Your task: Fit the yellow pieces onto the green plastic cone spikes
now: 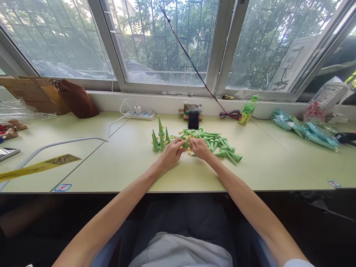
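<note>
My left hand (172, 151) is closed around a green plastic spike (186, 143), its narrow end pointing up. Close beside it, my right hand (201, 149) has its fingers pinched together at the spike; whatever they hold is hidden. Left of my hands, several green spikes (155, 142) stand upright on their wide ends with small yellow pieces around them. To the right lies a loose heap of similar green spikes (226, 144). Small yellow plastic parts (190, 151) are scattered beneath and behind my fingers.
A phone-like dark device (193, 120) leans at the back of the pale table (116, 170). Behind are a power strip (141, 115), a coiled cable (230, 114) and a green drink bottle (248, 110). Bagged teal items (308, 130) lie right; a white tube (69, 141) crosses the left.
</note>
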Demonstrator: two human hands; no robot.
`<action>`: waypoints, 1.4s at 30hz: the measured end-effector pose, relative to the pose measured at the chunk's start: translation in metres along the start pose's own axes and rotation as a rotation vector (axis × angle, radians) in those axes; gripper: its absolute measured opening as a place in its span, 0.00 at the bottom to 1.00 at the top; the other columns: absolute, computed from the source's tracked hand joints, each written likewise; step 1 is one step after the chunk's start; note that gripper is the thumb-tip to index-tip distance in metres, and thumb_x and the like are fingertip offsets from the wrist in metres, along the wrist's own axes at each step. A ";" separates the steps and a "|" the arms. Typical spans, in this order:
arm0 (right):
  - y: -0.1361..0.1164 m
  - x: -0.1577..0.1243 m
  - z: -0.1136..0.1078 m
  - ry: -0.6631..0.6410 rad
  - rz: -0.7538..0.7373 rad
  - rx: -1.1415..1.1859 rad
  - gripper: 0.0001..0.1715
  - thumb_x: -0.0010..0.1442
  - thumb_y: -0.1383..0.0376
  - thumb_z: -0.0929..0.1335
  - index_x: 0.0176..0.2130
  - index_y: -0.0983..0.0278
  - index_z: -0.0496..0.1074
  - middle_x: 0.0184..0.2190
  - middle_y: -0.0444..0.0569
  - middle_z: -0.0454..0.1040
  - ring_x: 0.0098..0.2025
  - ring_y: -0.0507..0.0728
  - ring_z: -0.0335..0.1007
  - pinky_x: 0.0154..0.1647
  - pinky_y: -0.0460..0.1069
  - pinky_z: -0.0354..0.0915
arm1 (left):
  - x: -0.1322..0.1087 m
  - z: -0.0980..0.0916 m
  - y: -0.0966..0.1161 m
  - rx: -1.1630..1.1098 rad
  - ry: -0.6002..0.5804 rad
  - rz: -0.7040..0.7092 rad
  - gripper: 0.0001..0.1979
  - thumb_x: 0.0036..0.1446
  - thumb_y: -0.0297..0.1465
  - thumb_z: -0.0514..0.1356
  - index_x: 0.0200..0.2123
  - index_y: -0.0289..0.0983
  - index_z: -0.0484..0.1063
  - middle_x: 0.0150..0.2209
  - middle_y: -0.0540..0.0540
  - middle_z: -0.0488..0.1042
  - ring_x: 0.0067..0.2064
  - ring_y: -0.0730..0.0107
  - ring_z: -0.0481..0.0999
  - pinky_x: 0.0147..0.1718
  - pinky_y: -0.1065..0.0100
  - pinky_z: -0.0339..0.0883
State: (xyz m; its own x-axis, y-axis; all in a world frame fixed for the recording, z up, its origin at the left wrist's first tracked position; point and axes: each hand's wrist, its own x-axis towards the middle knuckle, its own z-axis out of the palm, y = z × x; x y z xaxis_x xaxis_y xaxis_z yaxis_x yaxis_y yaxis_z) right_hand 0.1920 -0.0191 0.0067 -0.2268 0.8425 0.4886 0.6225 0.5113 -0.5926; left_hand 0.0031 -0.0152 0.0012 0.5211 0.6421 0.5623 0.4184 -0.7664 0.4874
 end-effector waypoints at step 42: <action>0.003 0.001 0.003 0.053 0.019 0.096 0.27 0.69 0.48 0.55 0.24 0.59 0.54 0.19 0.43 0.60 0.24 0.53 0.54 0.28 0.49 0.53 | 0.008 -0.004 0.024 -0.551 -0.064 -0.468 0.23 0.51 0.51 0.67 0.28 0.36 0.69 0.21 0.50 0.68 0.20 0.74 0.67 0.17 0.71 0.60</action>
State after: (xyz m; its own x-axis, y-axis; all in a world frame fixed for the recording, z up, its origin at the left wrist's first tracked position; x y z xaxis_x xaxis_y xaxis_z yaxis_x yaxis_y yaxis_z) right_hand 0.1915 -0.0168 0.0035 -0.1738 0.8435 0.5082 0.5511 0.5110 -0.6596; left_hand 0.0141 -0.0285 0.0203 0.4290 0.8852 0.1799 0.1820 -0.2798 0.9427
